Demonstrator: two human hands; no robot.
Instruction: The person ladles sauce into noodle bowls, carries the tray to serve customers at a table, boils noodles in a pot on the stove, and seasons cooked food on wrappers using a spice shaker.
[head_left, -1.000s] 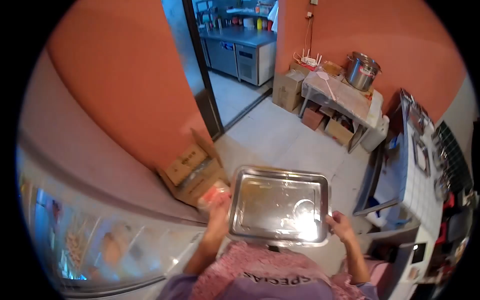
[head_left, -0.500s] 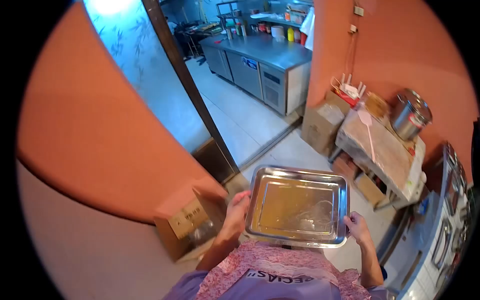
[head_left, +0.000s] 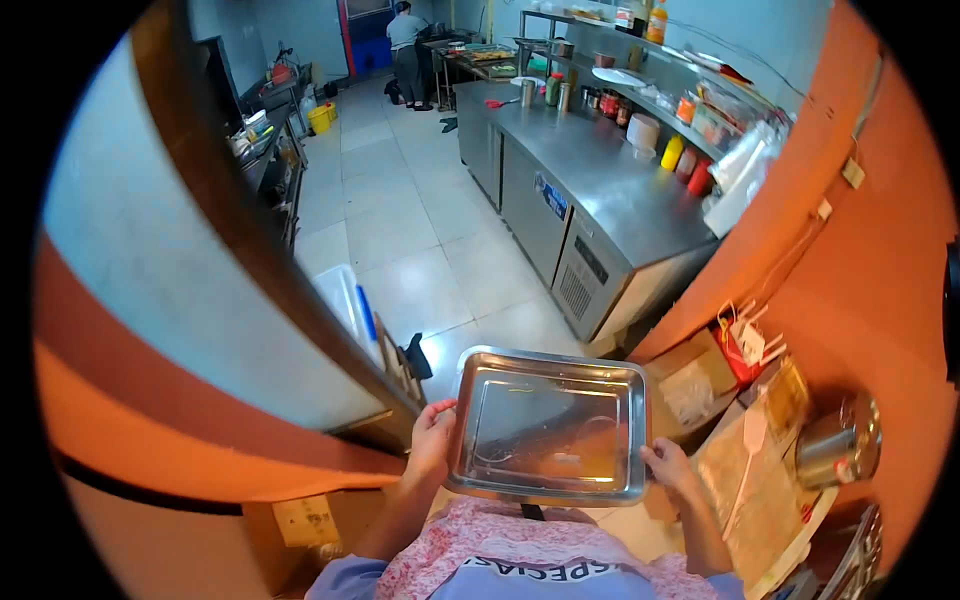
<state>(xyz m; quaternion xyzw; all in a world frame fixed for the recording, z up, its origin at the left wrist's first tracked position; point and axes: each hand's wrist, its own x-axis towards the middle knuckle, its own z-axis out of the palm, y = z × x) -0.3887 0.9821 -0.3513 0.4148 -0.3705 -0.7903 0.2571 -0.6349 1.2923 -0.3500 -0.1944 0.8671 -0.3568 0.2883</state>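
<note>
1. Compared with a moment ago, our view is nearer to the doorway: the steel counter looks larger at the far right, and more of the kitchen floor shows at the far left. A person is now visible at the far end.
2. The tray remains between our two hands, in the near middle, in front of the apron. For the work in hand, we judge this means that we carry the tray and do not set it down.
3. Our left hand grasps the left side of the tray, and our right hand grasps its right side. The fingers under the rim are partly hidden, so we cannot tell exactly how they support it.
4. The tray is rectangular, of shiny metal, with rounded corners and a raised rim. It looks nearly level. Its bottom shows an inner rectangular line, a curved mark, some small spots and an orange shine toward the near right. We cannot tell if these spots are wet.
</note>
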